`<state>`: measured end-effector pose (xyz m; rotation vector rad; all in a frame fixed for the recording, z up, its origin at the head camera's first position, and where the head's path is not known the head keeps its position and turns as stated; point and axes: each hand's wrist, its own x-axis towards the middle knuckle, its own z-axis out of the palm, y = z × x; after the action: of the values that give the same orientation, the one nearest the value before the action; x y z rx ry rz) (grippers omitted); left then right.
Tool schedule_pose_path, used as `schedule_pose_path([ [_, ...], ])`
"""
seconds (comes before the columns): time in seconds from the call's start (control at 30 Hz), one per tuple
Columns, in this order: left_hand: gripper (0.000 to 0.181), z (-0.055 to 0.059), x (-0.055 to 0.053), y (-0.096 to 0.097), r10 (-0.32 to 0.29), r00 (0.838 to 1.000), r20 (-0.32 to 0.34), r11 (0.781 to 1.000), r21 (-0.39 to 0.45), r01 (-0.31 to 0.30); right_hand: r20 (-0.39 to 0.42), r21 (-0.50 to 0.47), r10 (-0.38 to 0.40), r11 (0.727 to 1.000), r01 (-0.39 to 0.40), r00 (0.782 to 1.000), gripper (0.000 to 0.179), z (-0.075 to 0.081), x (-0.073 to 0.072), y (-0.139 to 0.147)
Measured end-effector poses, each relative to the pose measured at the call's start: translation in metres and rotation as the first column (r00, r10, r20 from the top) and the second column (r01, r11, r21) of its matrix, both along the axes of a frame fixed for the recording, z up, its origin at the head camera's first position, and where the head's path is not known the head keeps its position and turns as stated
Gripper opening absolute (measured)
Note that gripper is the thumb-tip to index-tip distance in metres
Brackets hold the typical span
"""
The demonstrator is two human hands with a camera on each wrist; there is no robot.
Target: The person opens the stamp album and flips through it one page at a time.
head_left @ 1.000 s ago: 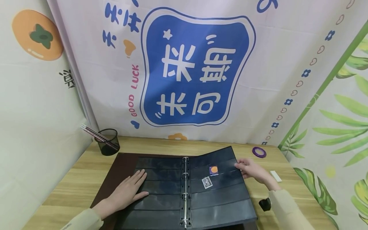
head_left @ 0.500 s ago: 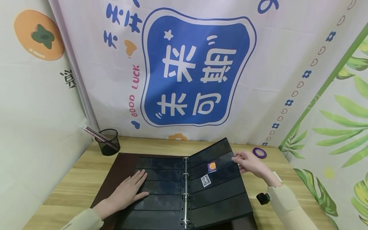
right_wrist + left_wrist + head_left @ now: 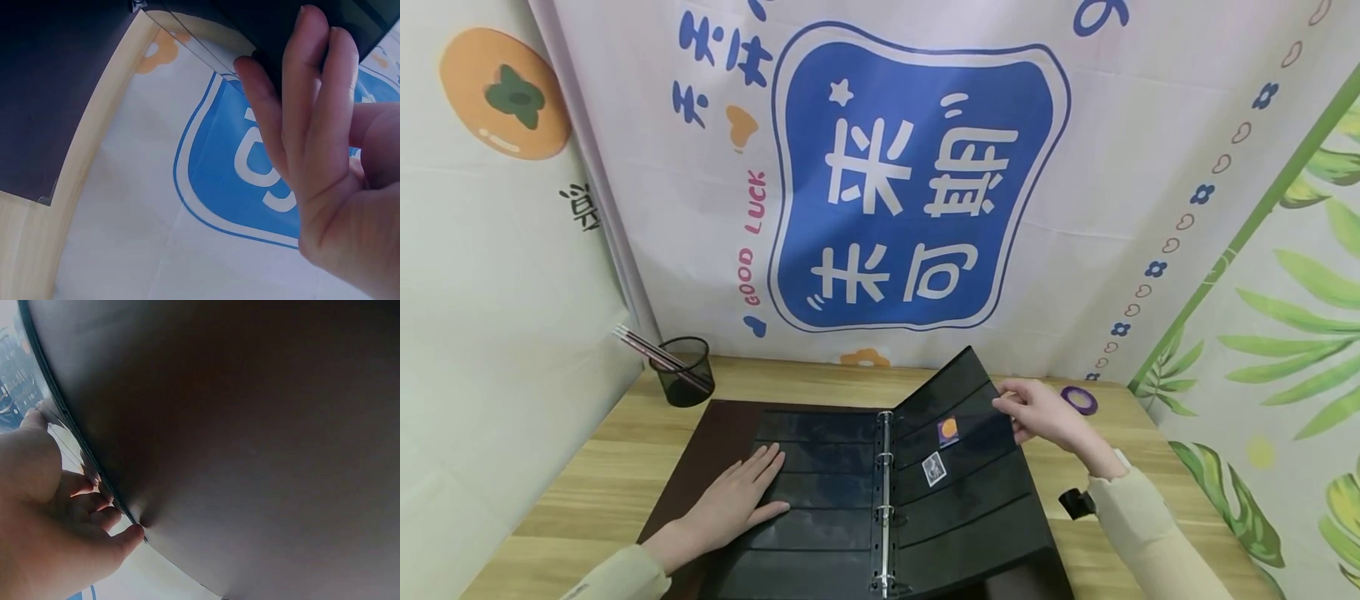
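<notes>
A ring-binder stamp album [image 3: 688, 462] lies spread on the table, its dark cover showing around black pocket pages. My left hand [image 3: 730, 500] rests flat, fingers straight, on the left page [image 3: 827, 487]. With thumb and fingers, my right hand [image 3: 1037, 412] pinches the outer edge of the right page [image 3: 962, 517], which slants up from the metal rings [image 3: 886, 483]. Two stamps sit in that page's strips: an orange-and-purple one [image 3: 949, 429] and a grey one with a white border [image 3: 934, 469]. In the right wrist view, the fingers [image 3: 306, 94] overlap the raised black sheet.
A black mesh cup [image 3: 685, 371] with several pencils stands at the back left. A purple tape roll [image 3: 1079, 400] lies at the back right. Beside the right sleeve is a small black object [image 3: 1077, 503]. A printed cloth [image 3: 917, 183] hangs behind the wooden table.
My right hand has moved left and upward with the page edge, so the right page tilts more steeply and its stamps shift with it. My left hand has stayed in place.
</notes>
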<state>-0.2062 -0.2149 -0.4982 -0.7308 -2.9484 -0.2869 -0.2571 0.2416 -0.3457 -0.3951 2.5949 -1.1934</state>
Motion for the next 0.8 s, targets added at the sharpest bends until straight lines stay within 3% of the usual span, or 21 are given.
schedule_pose_path([
  [0.43, 0.075, 0.000, 0.003, 0.001, 0.001, 1.000, 0.005, 1.000, 0.009, -0.001, -0.145, 0.097, 0.022, 0.995, -0.008, 0.989, 0.029, 0.011, 0.008, -0.017],
  [0.53, 0.075, 0.001, 0.002, 0.001, 0.003, 1.000, 0.009, 1.000, 0.012, -0.003, -0.099, 0.074, 0.021, 0.997, -0.013, 0.995, 0.030, 0.012, 0.002, -0.014],
  [0.63, 0.075, 0.001, 0.002, 0.001, -0.001, 1.000, 0.009, 1.000, 0.014, 0.001, -0.004, 0.009, -0.015, 1.000, 0.015, 1.000, 0.035, 0.012, -0.003, -0.009],
  [0.8, 0.075, 0.002, 0.001, 0.000, -0.007, 1.000, 0.001, 1.000, 0.011, 0.007, 0.112, -0.082, -0.040, 0.995, 0.049, 0.993, 0.041, 0.011, -0.008, -0.001],
])
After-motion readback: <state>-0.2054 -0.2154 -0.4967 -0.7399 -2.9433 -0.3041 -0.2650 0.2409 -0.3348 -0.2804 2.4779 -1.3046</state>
